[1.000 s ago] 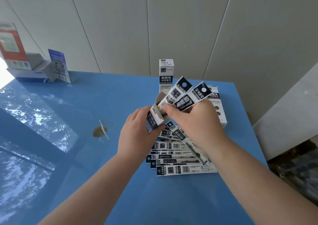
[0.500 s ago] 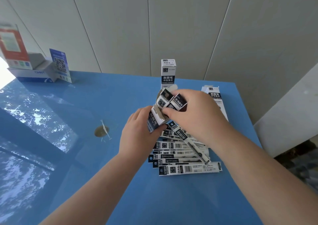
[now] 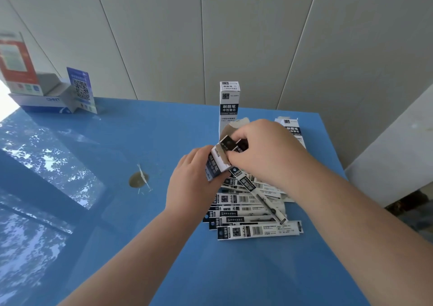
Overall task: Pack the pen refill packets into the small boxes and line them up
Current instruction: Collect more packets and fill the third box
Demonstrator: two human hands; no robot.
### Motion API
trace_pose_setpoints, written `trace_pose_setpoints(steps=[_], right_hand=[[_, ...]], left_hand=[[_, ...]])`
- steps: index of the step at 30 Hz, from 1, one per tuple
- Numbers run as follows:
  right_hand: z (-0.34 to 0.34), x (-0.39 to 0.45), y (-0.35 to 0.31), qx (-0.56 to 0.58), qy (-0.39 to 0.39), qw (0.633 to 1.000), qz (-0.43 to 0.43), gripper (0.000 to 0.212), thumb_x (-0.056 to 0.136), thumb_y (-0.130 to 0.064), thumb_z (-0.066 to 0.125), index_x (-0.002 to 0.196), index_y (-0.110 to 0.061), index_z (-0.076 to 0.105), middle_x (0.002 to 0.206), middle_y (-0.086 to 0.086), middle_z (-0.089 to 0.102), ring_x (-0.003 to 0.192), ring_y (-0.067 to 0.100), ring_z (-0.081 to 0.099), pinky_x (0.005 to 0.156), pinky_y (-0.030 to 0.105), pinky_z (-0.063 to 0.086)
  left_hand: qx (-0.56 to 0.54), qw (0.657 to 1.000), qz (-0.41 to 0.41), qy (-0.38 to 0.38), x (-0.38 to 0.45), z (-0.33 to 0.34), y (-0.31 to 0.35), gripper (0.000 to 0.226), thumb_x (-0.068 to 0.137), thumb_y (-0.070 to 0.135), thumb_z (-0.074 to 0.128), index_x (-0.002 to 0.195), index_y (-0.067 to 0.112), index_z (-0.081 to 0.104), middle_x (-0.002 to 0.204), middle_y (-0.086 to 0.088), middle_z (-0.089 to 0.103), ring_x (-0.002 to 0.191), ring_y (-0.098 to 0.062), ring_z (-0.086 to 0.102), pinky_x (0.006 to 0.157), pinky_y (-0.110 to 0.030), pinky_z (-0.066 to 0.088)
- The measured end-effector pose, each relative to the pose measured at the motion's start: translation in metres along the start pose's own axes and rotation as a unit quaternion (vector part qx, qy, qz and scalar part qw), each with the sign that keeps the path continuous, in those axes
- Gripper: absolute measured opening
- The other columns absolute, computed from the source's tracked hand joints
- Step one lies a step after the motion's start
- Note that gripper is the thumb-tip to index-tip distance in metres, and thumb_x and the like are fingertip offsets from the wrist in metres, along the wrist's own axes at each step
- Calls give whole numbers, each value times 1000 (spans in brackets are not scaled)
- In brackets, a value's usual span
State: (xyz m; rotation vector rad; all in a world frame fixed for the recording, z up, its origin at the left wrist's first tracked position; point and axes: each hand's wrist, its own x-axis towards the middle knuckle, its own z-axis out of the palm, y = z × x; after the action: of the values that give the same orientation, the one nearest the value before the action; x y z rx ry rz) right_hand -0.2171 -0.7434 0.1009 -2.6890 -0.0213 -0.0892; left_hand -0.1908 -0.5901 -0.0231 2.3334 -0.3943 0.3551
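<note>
My left hand (image 3: 194, 186) grips the small box (image 3: 216, 162) above the surface (image 3: 140, 223); my right hand (image 3: 264, 153) pinches the refill packets (image 3: 230, 144) standing in its mouth. They look light, thin and bendy, so I'd hold them near the top. More packets (image 3: 253, 221) lie below.

A glossy blue table (image 3: 98, 155) fills most of the view, its surface mirroring bright sky and tree foliage on the left. Behind the table rises a pale grey panelled wall (image 3: 257, 36) with thin seams running up it. Right of the table stands a low grey-white ledge (image 3: 393, 155), with dim, shadowed ground beyond it. Daylight glares at the table's far left corner.
</note>
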Motion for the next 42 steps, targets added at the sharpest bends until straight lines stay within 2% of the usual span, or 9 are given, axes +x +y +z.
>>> trace_pose_setpoints(steps=[5,10,15,21,27,31,33,38,42], right_hand=[[0,1,-6,-35,-20,999,5,22,84,-22,63,64,-16,68,54,2,54,51,17,43,47,28,31],[-2,2,-6,-52,-58,997,29,19,83,-23,66,66,-15,70,54,2,51,52,19,42,47,27,31],[-6,1,-8,-62,-38,997,25,17,82,-27,68,67,-19,70,54,1,51,51,19,44,46,26,29],[2,4,-13,-93,-82,992,27,15,83,-20,64,70,-23,69,68,0,58,68,23,57,50,25,34],[4,6,-9,-58,-79,994,49,21,83,-23,66,62,-23,66,62,-1,55,61,23,54,48,25,32],[1,-1,3,30,-27,998,50,10,78,-39,75,80,-30,74,73,-7,71,73,16,67,63,31,56],[1,-2,6,60,-18,997,46,5,77,-38,76,78,-35,72,75,-13,72,74,11,68,69,31,58],[7,2,5,22,-89,995,47,10,86,-27,68,83,-31,77,78,-2,75,62,27,70,58,31,55],[3,3,16,74,-91,992,50,9,87,-33,68,81,-35,73,82,-6,77,41,15,65,47,26,50]], left_hand=[[11,1000,12,-4,0,0,1,46,82,43,80,120,36,56,111,18,61,100,-5,48,79,-24,37],[21,999,25,-2,-4,0,2,48,80,38,82,120,33,56,111,16,62,99,-7,49,80,-25,37],[20,1000,11,-5,-4,-3,2,50,81,38,80,124,33,55,112,16,62,101,-6,48,80,-25,36],[23,1000,18,-3,-7,-2,6,48,80,34,83,122,28,61,114,12,65,102,-9,50,82,-23,35],[29,999,24,-6,-4,-4,7,46,79,35,81,119,31,58,112,14,64,99,-10,51,79,-23,34],[16,1000,0,-12,-1,-6,4,48,80,43,81,121,33,58,110,18,61,99,-8,50,78,-23,35],[18,1000,0,-13,1,-5,5,49,80,45,81,122,33,59,110,18,61,99,-8,51,77,-23,35],[41,999,28,-9,-1,1,11,43,79,40,84,115,27,63,107,13,65,94,-13,54,75,-23,34],[38,999,22,-18,4,2,11,47,78,42,83,119,31,61,109,17,62,98,-10,52,76,-23,34]])
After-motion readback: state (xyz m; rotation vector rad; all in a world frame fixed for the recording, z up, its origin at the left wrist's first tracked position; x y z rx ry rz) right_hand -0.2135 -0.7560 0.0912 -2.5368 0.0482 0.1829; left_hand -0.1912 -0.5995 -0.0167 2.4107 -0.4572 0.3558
